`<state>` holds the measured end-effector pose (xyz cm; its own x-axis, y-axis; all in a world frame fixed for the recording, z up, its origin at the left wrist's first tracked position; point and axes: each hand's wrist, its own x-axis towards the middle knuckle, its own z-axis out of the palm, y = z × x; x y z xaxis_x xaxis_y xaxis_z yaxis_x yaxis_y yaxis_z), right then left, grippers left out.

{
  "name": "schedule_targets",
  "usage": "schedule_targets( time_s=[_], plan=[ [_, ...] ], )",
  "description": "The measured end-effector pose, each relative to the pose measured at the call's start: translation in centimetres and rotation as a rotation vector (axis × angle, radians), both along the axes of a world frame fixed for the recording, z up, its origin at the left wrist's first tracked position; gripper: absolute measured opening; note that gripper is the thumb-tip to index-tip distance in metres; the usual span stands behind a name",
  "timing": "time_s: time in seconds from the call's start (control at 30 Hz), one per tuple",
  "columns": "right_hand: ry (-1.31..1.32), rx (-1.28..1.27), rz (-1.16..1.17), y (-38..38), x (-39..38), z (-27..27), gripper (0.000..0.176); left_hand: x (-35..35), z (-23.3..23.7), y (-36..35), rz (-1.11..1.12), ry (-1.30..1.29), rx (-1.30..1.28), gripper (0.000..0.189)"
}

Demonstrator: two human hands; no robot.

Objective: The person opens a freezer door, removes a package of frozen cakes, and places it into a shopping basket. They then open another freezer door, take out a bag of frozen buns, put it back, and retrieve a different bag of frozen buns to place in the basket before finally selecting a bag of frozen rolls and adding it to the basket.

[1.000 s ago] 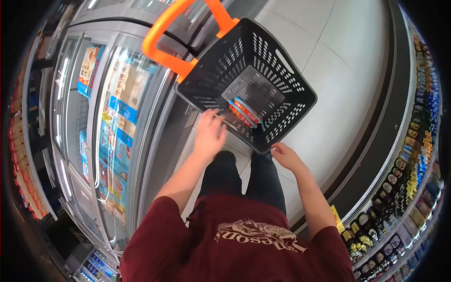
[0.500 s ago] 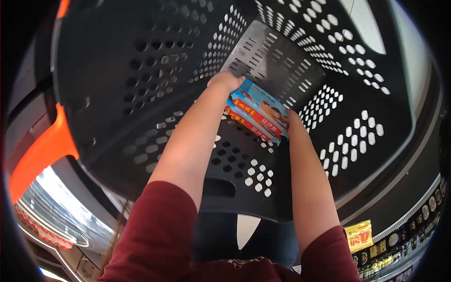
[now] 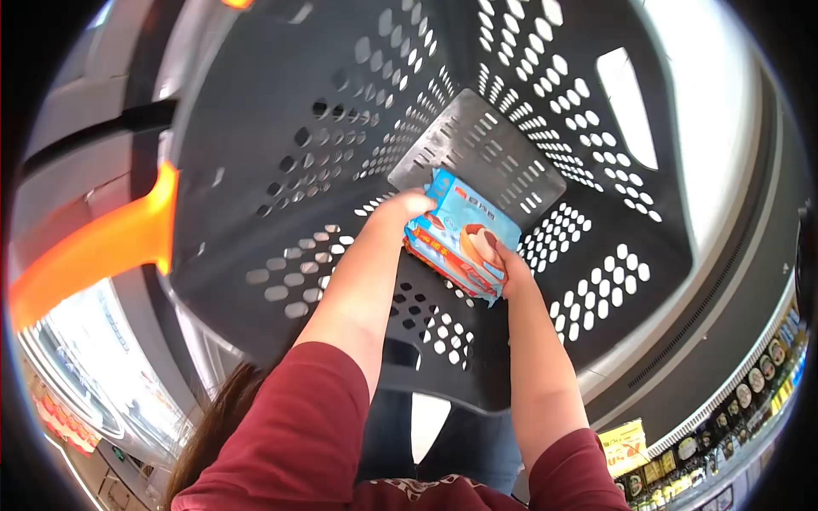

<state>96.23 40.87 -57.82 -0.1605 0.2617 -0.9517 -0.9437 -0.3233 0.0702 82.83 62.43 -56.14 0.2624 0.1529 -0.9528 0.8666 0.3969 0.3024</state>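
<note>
Inside a deep black perforated basket (image 3: 256, 162), I hold a stack of blue and red bun packs (image 3: 471, 223), with a picture of a filled bun on the upper one. My left hand (image 3: 415, 205) grips the far left end. My right hand (image 3: 513, 271) is closed on the near right end, thumb over the top face. The upper pack hides most of what lies beneath it, and the fingers under the stack are out of sight. The basket's slotted grey base (image 3: 486, 153) shows beyond the packs.
An orange handle (image 3: 102, 247) sticks out from the basket's left side. On the lower right, a shelf of bottles and jars (image 3: 707, 443) carries a yellow price sign (image 3: 624, 447). A brightly lit display case (image 3: 106, 358) stands at lower left.
The bun packs have tipped so their broad printed top faces me more, and they sit lower in view. The basket has shifted within the view. Both hands keep their grip.
</note>
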Motion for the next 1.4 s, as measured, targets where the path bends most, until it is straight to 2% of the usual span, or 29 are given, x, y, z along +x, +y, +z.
schedule_targets(
  time_s=[0.03,0.07,0.17,0.2,0.23,0.3,0.37,0.43,0.47,0.5,0.57,0.63,0.73,0.77,0.8,0.83,0.93,1.03,1.07,1.17,1.27,1.4],
  plan=[
    [-0.001,0.011,-0.007,-0.1,0.5,0.8,0.033,0.5,2.1,0.1,0.062,-0.028,0.016,0.029],
    [-0.126,-0.052,-0.022,0.1,1.1,1.7,0.034,1.2,4.2,0.1,0.246,-0.069,-0.064,0.028],
    [-0.427,0.097,-0.053,2.9,2.8,12.7,0.038,2.8,12.9,1.7,0.431,-0.261,-0.159,0.026],
    [-0.421,0.064,-0.089,3.0,3.3,15.0,0.045,3.4,16.9,2.3,0.411,-0.328,-0.148,0.029],
    [-0.521,0.105,-0.092,4.5,2.9,21.9,0.047,3.9,21.3,2.9,0.379,-0.391,-0.097,0.03],
    [-0.44,0.406,-0.135,3.7,2.7,28.3,0.049,3.2,29.5,3.7,0.283,-0.522,-0.012,0.034],
    [-0.598,0.585,-0.134,3.0,1.4,36.9,0.048,1.7,38.7,2.9,0.237,-0.712,0.174,0.037],
    [-0.459,0.561,-0.149,1.3,0.1,45.5,0.045,-0.9,51.4,0.4,0.214,-0.693,0.265,0.042],
    [-0.496,0.624,-0.108,0.5,-0.6,49.4,0.043,-2.5,57.0,-1.5,0.188,-0.66,0.357,0.042],
    [-0.51,0.639,-0.087,0.3,-1.5,51.6,0.042,-4.4,59.9,-2.7,0.16,-0.627,0.436,0.043],
    [-0.548,0.656,-0.096,0.0,-2.3,54.9,0.042,-6.7,62.1,-5.1,0.22,-0.741,0.617,0.045],
    [-0.599,0.87,-0.022,0.4,-3.5,58.5,0.05,-10.9,65.3,-8.3,0.32,-0.834,0.811,0.049],
    [-0.656,1.06,0.167,3.1,-7.2,64.5,0.071,-17.2,67.8,-11.9,0.672,-0.897,0.907,0.049],
    [-0.654,1.121,0.25,4.1,-8.2,65.9,0.072,-18.6,69.1,-13.2,0.797,-0.894,0.906,0.049],
    [-0.631,1.165,0.362,5.6,-12.2,68.1,0.073,-22.8,70.3,-15.2,0.969,-0.877,0.934,0.049],
    [-0.64,1.181,0.422,6.6,-14.2,69.5,0.074,-24.9,70.4,-16.0,1.011,-0.865,0.981,0.049],
    [-0.615,1.283,0.565,10.0,-20.9,69.0,0.077,-31.4,71.0,-17.0,1.147,-0.828,1.047,0.049],
    [-0.533,1.3,0.701,13.3,-29.2,70.3,0.074,-38.5,69.1,-15.9,1.268,-0.887,1.17,0.049],
    [-0.521,1.283,0.754,14.6,-32.0,69.9,0.073,-41.1,68.7,-15.7,1.249,-0.827,1.203,0.049],
    [-0.462,1.289,0.916,18.3,-38.8,67.7,0.07,-47.1,67.6,-15.4,1.521,-0.762,1.053,0.046],
    [-0.404,1.239,1.03,20.8,-44.7,68.2,0.066,-51.4,66.2,-14.2,1.623,-0.707,1.092,0.043],
    [-0.493,1.197,1.195,26.0,-48.9,65.7,0.06,-54.7,64.2,-11.5,1.723,-0.628,1.052,0.043]
  ],
)
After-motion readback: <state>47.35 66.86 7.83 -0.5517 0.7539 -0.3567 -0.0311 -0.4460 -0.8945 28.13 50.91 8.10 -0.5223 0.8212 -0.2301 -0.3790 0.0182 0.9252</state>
